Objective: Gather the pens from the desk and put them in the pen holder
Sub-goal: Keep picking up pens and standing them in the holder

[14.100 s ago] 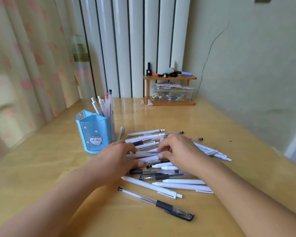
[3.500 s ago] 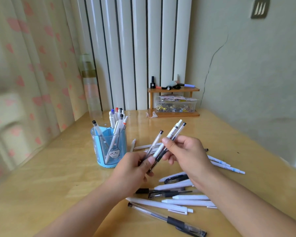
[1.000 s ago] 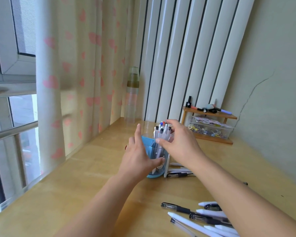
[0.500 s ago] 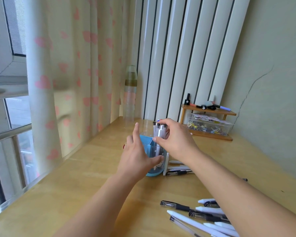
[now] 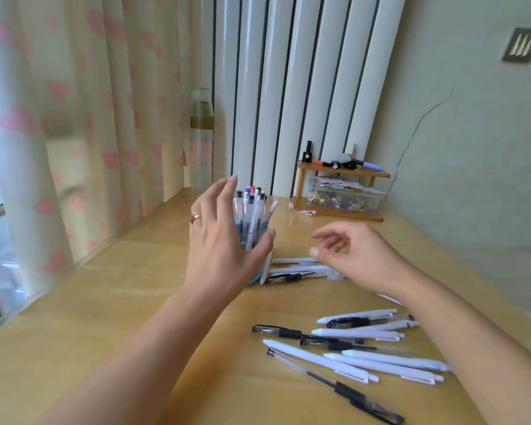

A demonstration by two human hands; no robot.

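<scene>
The left hand (image 5: 219, 250) was raised in front of the pen holder (image 5: 253, 237), fingers spread wide and gripping nothing, a ring (image 5: 196, 216) on one finger; whether the palm touched the holder could not be told. The blue holder stood on the wooden desk (image 5: 105, 302), toward its far left part, mostly hidden behind that hand, and a bunch of pens (image 5: 252, 207) stuck up out of it, white barrels with dark, red and blue tops. To the right of it, the right hand (image 5: 354, 256) hovered above the desk with its fingers loosely curled and apart, empty. Just under and beyond that hand, a few pens (image 5: 295, 269) lay flat beside the holder's base, one with a black grip. Nearer, on the right part of the desk, a loose pile of pens (image 5: 359, 345) lay crossing one another, white ones and clear ones with black grips, and one clear pen (image 5: 334, 386) lay nearest of all, pointing toward the near right. At the far edge, a small wooden shelf (image 5: 341, 191) stood against the wall with a clear box (image 5: 345, 197) of small things in it. A tall bottle (image 5: 201, 142) stood by the curtain (image 5: 74, 118) at the far left.
</scene>
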